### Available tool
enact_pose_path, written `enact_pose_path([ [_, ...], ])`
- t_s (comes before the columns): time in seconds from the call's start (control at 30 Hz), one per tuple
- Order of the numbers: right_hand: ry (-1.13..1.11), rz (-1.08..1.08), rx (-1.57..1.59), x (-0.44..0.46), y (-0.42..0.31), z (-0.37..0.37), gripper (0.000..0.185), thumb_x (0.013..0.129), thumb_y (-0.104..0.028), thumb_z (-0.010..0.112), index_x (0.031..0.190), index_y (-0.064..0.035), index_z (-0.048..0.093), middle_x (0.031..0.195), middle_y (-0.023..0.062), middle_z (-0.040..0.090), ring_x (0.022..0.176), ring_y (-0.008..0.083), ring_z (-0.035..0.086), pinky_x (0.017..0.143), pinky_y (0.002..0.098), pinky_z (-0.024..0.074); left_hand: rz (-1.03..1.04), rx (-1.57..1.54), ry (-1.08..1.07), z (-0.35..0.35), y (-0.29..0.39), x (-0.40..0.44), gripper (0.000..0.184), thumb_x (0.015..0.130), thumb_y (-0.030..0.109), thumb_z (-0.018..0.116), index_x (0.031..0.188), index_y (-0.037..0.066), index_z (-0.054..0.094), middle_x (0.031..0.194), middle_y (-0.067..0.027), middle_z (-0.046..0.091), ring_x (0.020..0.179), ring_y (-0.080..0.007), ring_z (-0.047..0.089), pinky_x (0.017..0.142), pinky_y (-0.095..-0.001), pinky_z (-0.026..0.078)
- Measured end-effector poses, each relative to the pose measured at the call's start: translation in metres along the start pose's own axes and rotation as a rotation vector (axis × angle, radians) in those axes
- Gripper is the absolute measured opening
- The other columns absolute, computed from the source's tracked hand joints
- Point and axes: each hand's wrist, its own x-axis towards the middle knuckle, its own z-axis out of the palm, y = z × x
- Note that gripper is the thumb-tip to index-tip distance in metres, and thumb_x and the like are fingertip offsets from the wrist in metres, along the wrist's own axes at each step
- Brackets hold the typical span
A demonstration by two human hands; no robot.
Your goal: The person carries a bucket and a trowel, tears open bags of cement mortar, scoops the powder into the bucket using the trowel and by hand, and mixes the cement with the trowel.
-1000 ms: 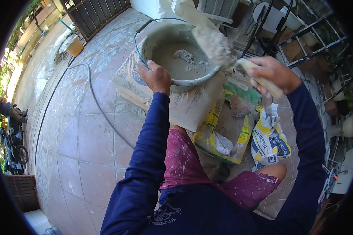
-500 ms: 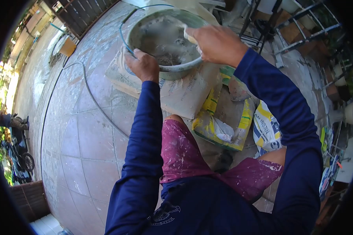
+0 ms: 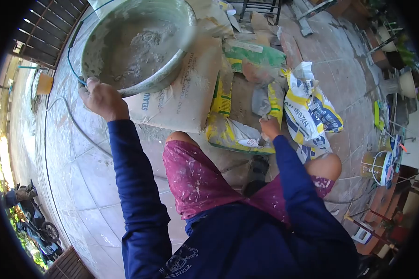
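Note:
A large round bucket (image 3: 184, 63) with grey wet mix (image 3: 146, 49) inside stands on a paper cement sack (image 3: 191, 88). My left hand (image 3: 104, 100) grips the bucket's near left rim, fingers closed over it. Lower right, my right hand (image 3: 270, 128) is closed round the handle of a trowel (image 3: 261, 101). The trowel's blade lies over grey powder in a cut-open yellow and green bag (image 3: 226, 132). A reddish-brown piece (image 3: 256, 72) rests at the back of that bag. Beside it is a crumpled white, yellow and blue bag (image 3: 300, 109).
A grey hose (image 3: 74, 122) curves over the tiled floor on the left, near an orange bucket (image 3: 44, 83). A dark metal stand (image 3: 260, 9) is at the top. Paint pails (image 3: 376, 166) and flowerpots line the right. A motorbike (image 3: 39, 228) is at the lower left.
My right hand has moved with the trowel from the bucket down to the open bag. My left hand still holds the rim. The view has shifted, with the bucket now further left.

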Motion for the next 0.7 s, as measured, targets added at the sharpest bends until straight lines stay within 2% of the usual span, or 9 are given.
enact_pose_path([
  [0.03, 0.130, -0.058, -0.087, 0.022, 0.019, 0.028, 0.045, 0.076, -0.029, 0.066, 0.101, 0.0073, 0.060, 0.101, 0.0286, 0.064, 0.094, 0.0409, 0.064, 0.077, 0.0456, 0.0515, 0.002, 0.009, -0.033, -0.004, -0.007, 0.003, 0.024, 0.092, 0.018, 0.045, 0.097, -0.005, 0.053, 0.084, -0.0091, 0.056, 0.075, -0.0170, 0.054, 0.068, -0.0299, 0.046],
  [0.13, -0.021, 0.167, 0.014, 0.058, -0.018, 0.039, 0.045, 0.075, -0.029, 0.065, 0.102, 0.0064, 0.060, 0.095, 0.0285, 0.065, 0.084, 0.0415, 0.066, 0.067, 0.0473, 0.0530, 0.131, 0.099, -0.074, -0.008, -0.014, 0.009, 0.024, 0.090, 0.012, 0.045, 0.100, -0.007, 0.055, 0.087, -0.0132, 0.058, 0.078, -0.0228, 0.058, 0.072, -0.0328, 0.048],
  [0.17, 0.252, -0.044, -0.271, 0.056, -0.025, 0.051, 0.042, 0.076, -0.028, 0.064, 0.102, 0.0047, 0.061, 0.086, 0.0266, 0.066, 0.071, 0.0413, 0.066, 0.060, 0.0477, 0.0528, 0.312, 0.291, -0.081, -0.009, -0.015, 0.012, 0.026, 0.090, 0.012, 0.043, 0.099, -0.009, 0.055, 0.089, -0.0159, 0.058, 0.080, -0.0258, 0.057, 0.074, -0.0338, 0.046],
  [0.23, 0.129, 0.088, -0.036, 0.045, -0.015, 0.050, 0.040, 0.077, -0.026, 0.064, 0.104, 0.0035, 0.062, 0.082, 0.0243, 0.067, 0.066, 0.0390, 0.066, 0.058, 0.0458, 0.0530, 0.648, 0.683, -0.122, -0.018, -0.020, 0.009, 0.030, 0.091, 0.011, 0.039, 0.098, -0.012, 0.056, 0.092, -0.0213, 0.058, 0.084, -0.0317, 0.056, 0.076, -0.0359, 0.044],
  [0.27, 0.073, 0.150, 0.077, 0.026, -0.033, 0.035, 0.040, 0.077, -0.025, 0.064, 0.105, 0.0029, 0.062, 0.080, 0.0231, 0.067, 0.063, 0.0378, 0.066, 0.057, 0.0448, 0.0531, 0.612, 0.662, -0.144, -0.021, -0.023, 0.009, 0.030, 0.091, 0.011, 0.038, 0.098, -0.012, 0.056, 0.093, -0.0216, 0.058, 0.084, -0.0321, 0.056, 0.077, -0.0361, 0.044],
  [0.37, -0.105, -0.094, 0.125, -0.003, -0.050, 0.015, 0.038, 0.078, -0.022, 0.065, 0.108, 0.0012, 0.061, 0.078, 0.0201, 0.067, 0.056, 0.0322, 0.065, 0.050, 0.0402, 0.0522, 0.519, 0.664, -0.184, -0.020, -0.018, 0.008, 0.030, 0.090, 0.008, 0.037, 0.098, -0.011, 0.058, 0.096, -0.0227, 0.058, 0.085, -0.0328, 0.058, 0.077, -0.0369, 0.045],
  [0.43, -0.004, -0.094, 0.216, 0.032, -0.012, 0.048, 0.038, 0.079, -0.021, 0.065, 0.110, 0.0010, 0.061, 0.076, 0.0188, 0.066, 0.053, 0.0295, 0.064, 0.047, 0.0381, 0.0512, 0.435, 0.601, -0.190, -0.022, -0.021, 0.012, 0.029, 0.089, 0.006, 0.038, 0.099, -0.011, 0.060, 0.097, -0.0233, 0.059, 0.085, -0.0331, 0.059, 0.077, -0.0374, 0.046],
  [0.6, -0.143, 0.181, 0.353, 0.011, -0.044, 0.026, 0.040, 0.079, -0.026, 0.066, 0.107, 0.0031, 0.062, 0.080, 0.0205, 0.067, 0.063, 0.0349, 0.066, 0.055, 0.0413, 0.0538, 0.760, 0.972, -0.141, -0.025, -0.028, 0.015, 0.025, 0.086, 0.001, 0.043, 0.099, -0.010, 0.061, 0.096, -0.0235, 0.060, 0.086, -0.0341, 0.059, 0.076, -0.0383, 0.047],
  [0.7, 0.018, 0.119, 0.312, 0.036, 0.013, 0.054, 0.033, 0.081, -0.022, 0.065, 0.105, -0.0012, 0.059, 0.064, 0.0106, 0.059, 0.046, 0.0264, 0.057, 0.041, 0.0403, 0.0464, 0.775, 1.033, -0.136, -0.026, -0.027, 0.016, 0.022, 0.085, -0.001, 0.045, 0.097, -0.010, 0.061, 0.095, -0.0239, 0.060, 0.084, -0.0352, 0.059, 0.075, -0.0387, 0.047],
])
